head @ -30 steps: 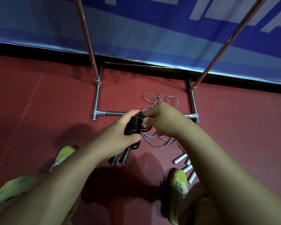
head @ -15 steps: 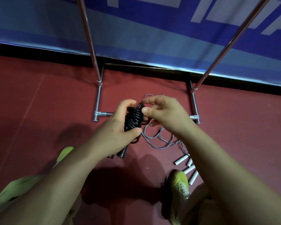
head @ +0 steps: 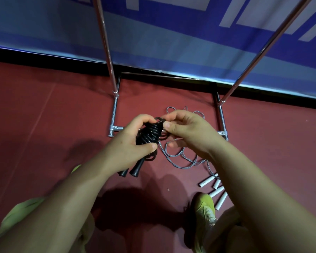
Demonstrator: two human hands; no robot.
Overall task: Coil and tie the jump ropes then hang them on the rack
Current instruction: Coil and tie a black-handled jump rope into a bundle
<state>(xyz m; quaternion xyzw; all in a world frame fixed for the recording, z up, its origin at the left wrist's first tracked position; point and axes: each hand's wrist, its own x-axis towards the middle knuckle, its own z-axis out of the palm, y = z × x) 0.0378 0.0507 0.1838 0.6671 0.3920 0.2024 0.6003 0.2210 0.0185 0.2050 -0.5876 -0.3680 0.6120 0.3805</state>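
A black jump rope [head: 150, 134] is wound into a tight coil around its two black handles [head: 133, 169], which point down. My left hand [head: 128, 143] grips the coil from the left, thumb across its lower part. My right hand [head: 188, 130] pinches the rope's loose end at the top of the coil. Behind my hands, grey jump ropes [head: 181, 157] lie in a loose tangle on the red floor, their white handles [head: 215, 189] near my right shoe. The chrome rack [head: 115, 110] stands just beyond, its top rail out of view.
Two slanted chrome uprights [head: 259, 55] rise from the rack's floor frame in front of a blue banner wall [head: 171, 42]. My yellow-green shoes [head: 204, 207] stand on the red floor at either side of my arms. Open floor lies to the left and right of the rack.
My hands and the black coil have lifted slightly and shifted right. My right hand has moved from the coil's side to pinching the end at its top.
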